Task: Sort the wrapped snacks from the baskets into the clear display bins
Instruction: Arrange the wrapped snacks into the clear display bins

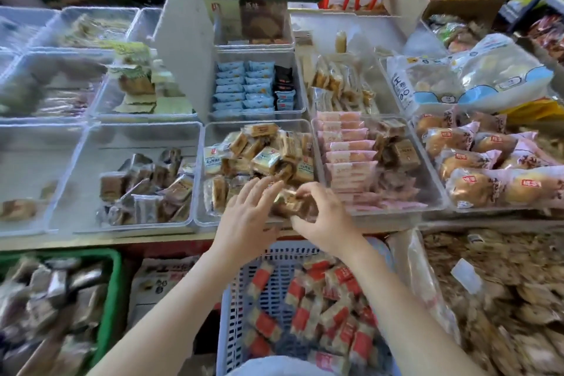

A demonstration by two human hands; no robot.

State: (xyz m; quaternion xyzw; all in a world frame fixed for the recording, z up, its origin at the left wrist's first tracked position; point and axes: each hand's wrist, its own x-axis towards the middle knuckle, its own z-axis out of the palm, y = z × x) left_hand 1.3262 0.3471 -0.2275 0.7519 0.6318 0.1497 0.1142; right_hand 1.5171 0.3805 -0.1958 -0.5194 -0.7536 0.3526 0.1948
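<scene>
A clear display bin (201, 174) in the middle of the front row holds several tan and yellow wrapped snacks (265, 149). Both hands reach over its near edge. My right hand (323, 217) pinches a brown wrapped snack (290, 203) between thumb and fingers at the bin's front. My left hand (247, 214) lies beside it with fingers spread, fingertips touching the same cluster of packets. Below my arms stands a white and blue slotted basket (235, 299) full of red-and-tan wrapped snacks (320, 308).
A green basket (114, 284) of grey-brown packets sits at lower left. A clear bin (76, 174) of dark packets is left of the middle bin; a bin with pink packets (345, 156) is right. Bread rolls (476, 168), blue packets (241, 88) and a white divider board (186, 40) lie beyond.
</scene>
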